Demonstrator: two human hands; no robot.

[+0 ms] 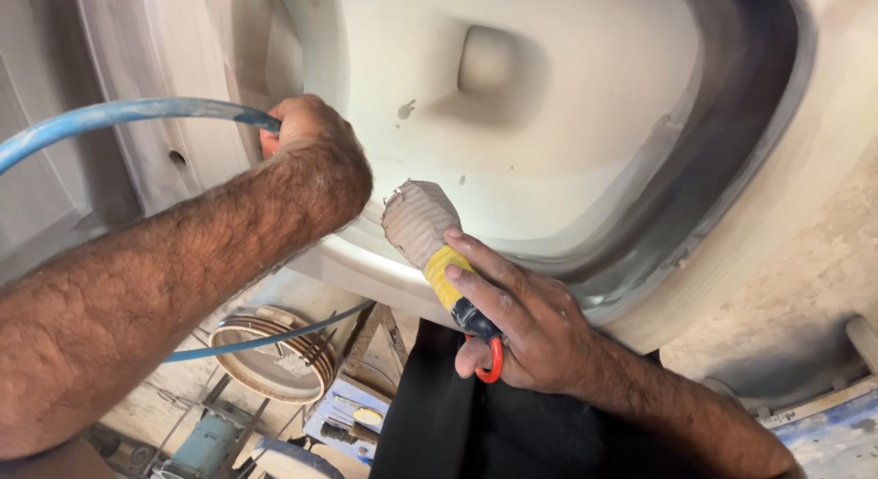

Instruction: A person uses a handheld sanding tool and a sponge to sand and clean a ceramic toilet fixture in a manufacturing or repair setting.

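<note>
Right hand (526,328) closed around yellow-and-black handle of brush (437,243); red loop at handle end projecting below the fist. Clay-caked brush head pointing up-left, just above the hand, resting at the near rim of the pale ceramic basin (585,150). Left hand (311,140) closed on blue hose (110,118), knuckles against the basin's left rim. Narrow gap between the two hands. Open room across the basin's inner wall beyond. Below the rim, round coiled disc (274,351) on floor.
</note>
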